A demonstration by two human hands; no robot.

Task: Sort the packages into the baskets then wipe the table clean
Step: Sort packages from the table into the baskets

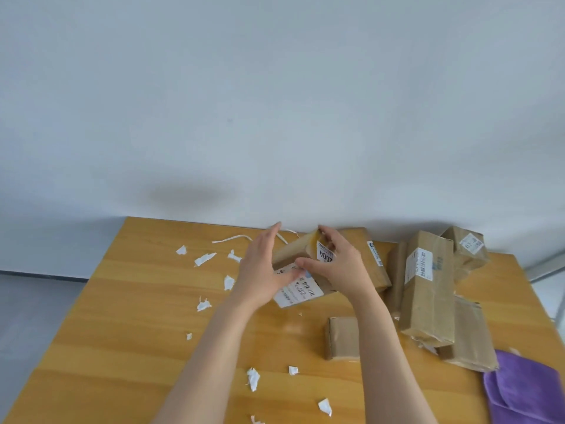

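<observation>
Both forearms are reaching up from the bottom edge of the view, and I am watching them meet over a brown package [292, 247] near the far side of the table [122, 301]. The right hand [344, 266] is gripping that package, with its fingers curling over the upper end and its thumb pressing on the near face beside a white label [298, 290]. The left hand [261, 266] is lying against the package's left side with straight fingers pointing toward the wall [275, 102]. Its thumb seems to be touching the label, though blur is leaving me unsure.

The package is sitting tilted, with its far end raised. Just behind the right hand, a flat box [371, 255] is lying by the wall. A small box [342, 338] is lying nearer me, partly under the right forearm. Further right, a pile of brown packages [428, 286] is leaning together. A purple cloth [526, 390] is lying at the near right corner, touching the pile. White paper scraps [203, 259] and a paper strip [232, 239] are lying scattered left of the hands.
</observation>
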